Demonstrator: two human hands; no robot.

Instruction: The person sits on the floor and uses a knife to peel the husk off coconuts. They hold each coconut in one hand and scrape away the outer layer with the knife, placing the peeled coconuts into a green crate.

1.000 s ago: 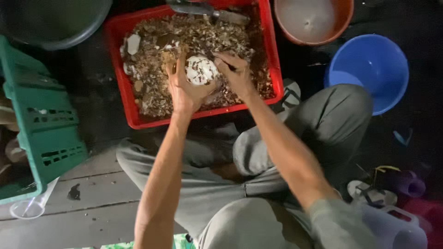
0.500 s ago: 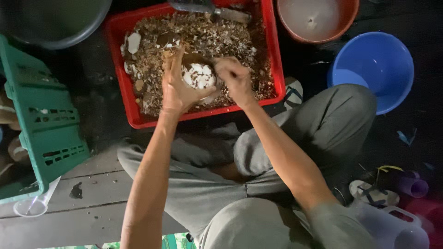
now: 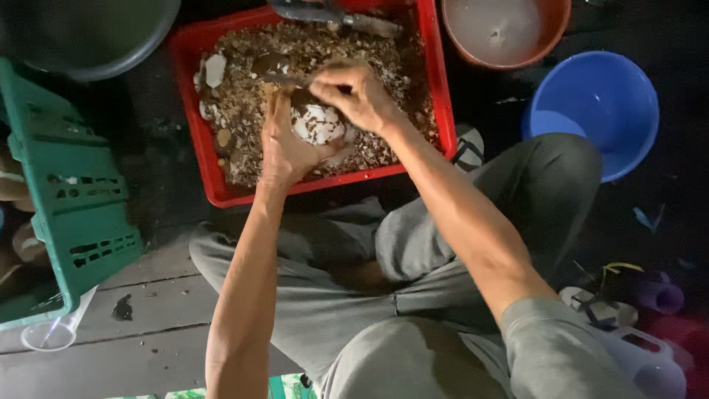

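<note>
While that white cracked shell (image 3: 319,123) sits cupped over the red crate (image 3: 436,89) | your left hand (image 3: 284,148) wraps it | your right hand (image 3: 358,92) pinches a thin blade (image 3: 284,76) against it | brown shell litter (image 3: 244,140) beneath | blue basin (image 3: 600,111) off right

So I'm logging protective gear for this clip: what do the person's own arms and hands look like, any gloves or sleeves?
No gloves: both the left hand and right hand are bare. The forearms are bare and lean, too. A grey short sleeve covers the right upper arm. No watch, rings or bands show on either wrist.
</note>
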